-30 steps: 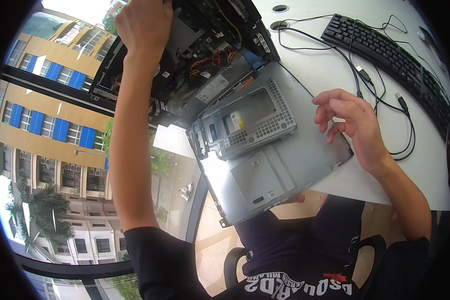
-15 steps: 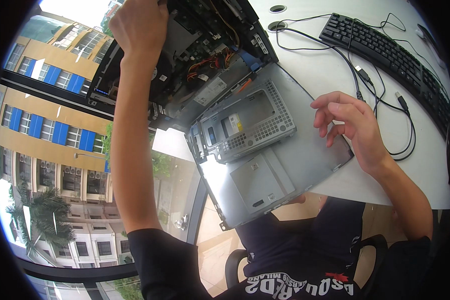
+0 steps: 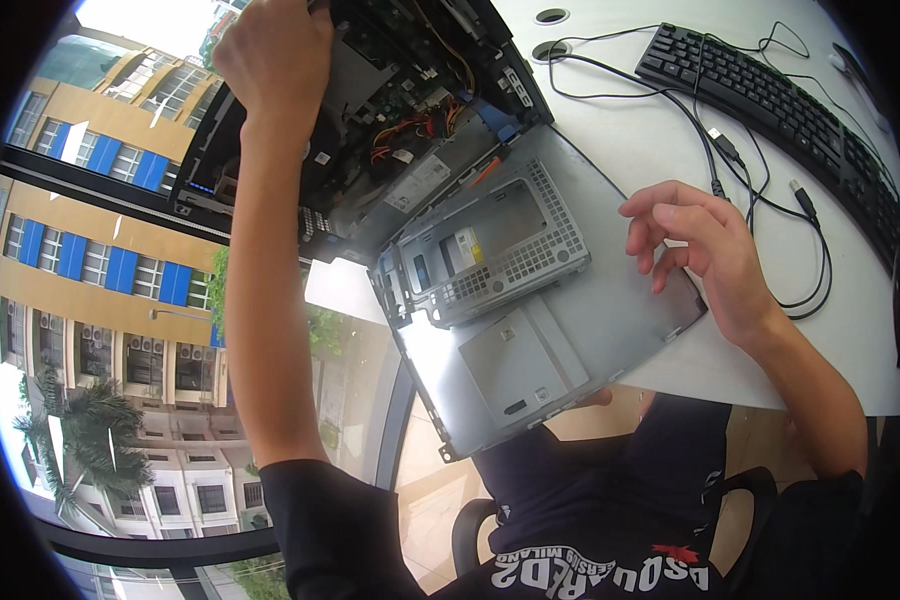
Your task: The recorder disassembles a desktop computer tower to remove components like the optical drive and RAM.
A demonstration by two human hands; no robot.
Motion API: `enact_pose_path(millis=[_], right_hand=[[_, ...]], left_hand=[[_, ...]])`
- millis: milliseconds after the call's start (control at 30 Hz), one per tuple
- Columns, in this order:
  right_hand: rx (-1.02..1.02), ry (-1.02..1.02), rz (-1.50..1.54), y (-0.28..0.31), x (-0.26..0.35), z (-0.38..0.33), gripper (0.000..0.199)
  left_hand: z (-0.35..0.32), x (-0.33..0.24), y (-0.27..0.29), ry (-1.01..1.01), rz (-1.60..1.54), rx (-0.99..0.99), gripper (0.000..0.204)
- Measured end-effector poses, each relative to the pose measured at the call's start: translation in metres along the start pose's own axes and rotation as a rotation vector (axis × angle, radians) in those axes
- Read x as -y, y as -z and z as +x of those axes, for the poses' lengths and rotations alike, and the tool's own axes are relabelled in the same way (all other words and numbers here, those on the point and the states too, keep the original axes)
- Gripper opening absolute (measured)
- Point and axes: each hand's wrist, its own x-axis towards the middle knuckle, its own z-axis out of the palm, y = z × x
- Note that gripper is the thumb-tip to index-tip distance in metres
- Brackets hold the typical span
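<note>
An opened desktop computer case (image 3: 360, 90) lies at the upper left, its circuit board and coloured wires showing. My left hand (image 3: 275, 60) is at the case's far left, back of the hand up and fingers bent; the fingertips are cut off by the picture's top, hiding what they grip. A metal side panel (image 3: 610, 320) extends from the case toward my lap, and a perforated metal drive bracket (image 3: 485, 240) rests on it. Over the panel's right edge hangs my right hand (image 3: 705, 250), open, with loosely curved, parted fingers and nothing in them.
On the white table (image 3: 610, 130), a black keyboard (image 3: 770, 120) stands at the right beside black cables (image 3: 715, 150) with USB plugs. Two round cable holes (image 3: 552, 50) are at the back. A window (image 3: 120, 330) borders the left; a chair armrest (image 3: 470, 530) is below.
The view has shifted very slightly. Both hands, the case and the bracket otherwise stay as they were.
</note>
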Motion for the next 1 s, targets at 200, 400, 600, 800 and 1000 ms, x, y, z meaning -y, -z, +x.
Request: enact_pose_path(millis=[200,400,600,800,1000], right_hand=[[-0.001,0.004,0.006,0.002,0.002,-0.001,0.043],[0.018,0.074,-0.099,0.007,0.001,0.002,0.035],[-0.065,0.208,-0.402,0.006,-0.002,0.02,0.023],[-0.195,0.684,-0.904,-0.018,0.027,0.06,0.021],[-0.064,1.26,-1.474,-0.048,0.048,0.113,0.015]], left_hand=[[0.006,0.002,-0.002,0.007,0.025,0.021,0.03],[0.006,0.004,-0.007,0.03,0.099,-0.001,0.028],[0.009,0.006,-0.018,0.091,0.054,0.086,0.019],[0.019,0.028,-0.008,0.028,-0.085,0.185,0.014],[0.012,0.02,-0.001,0.205,-0.274,0.318,0.018]])
